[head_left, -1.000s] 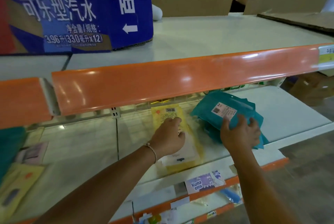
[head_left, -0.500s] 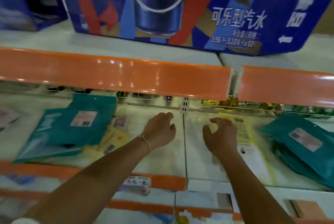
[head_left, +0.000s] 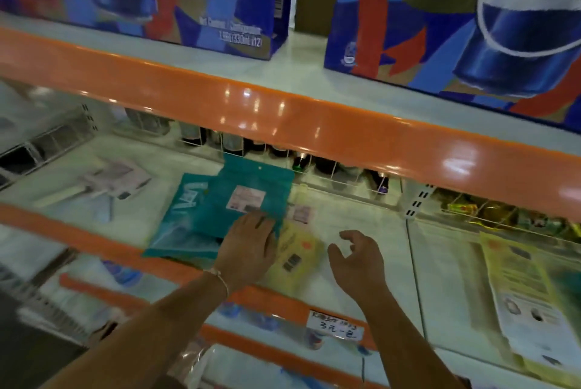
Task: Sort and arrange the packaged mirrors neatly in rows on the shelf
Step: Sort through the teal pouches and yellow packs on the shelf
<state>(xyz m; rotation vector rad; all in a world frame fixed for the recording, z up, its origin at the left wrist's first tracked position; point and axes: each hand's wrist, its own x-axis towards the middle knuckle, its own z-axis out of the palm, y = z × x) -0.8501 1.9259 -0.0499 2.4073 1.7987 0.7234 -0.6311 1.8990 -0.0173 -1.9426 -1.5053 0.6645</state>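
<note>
- Teal packets (head_left: 248, 200) lie overlapped mid-shelf (head_left: 361, 231), a yellow packet (head_left: 295, 250) beside them.
- Left hand (head_left: 248, 250), in the air half a second ago, now presses flat on them.
- Right hand (head_left: 358, 259) hovers, loosely curled, empty; straightening looks next.

The left hand (head_left: 248, 250) hides the teal packets' (head_left: 220, 212) near corner — the pale packets (head_left: 94, 182) far left blur, and the right yellow packet (head_left: 531, 303) runs off-frame.

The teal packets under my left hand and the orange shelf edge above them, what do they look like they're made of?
Teal packets: apparently thin, flexible matte plastic film; they lie flat and overlapped, one bearing a printed label. Orange shelf edge: hard and glossy, showing bright light reflections, likely plastic or painted metal.
</note>
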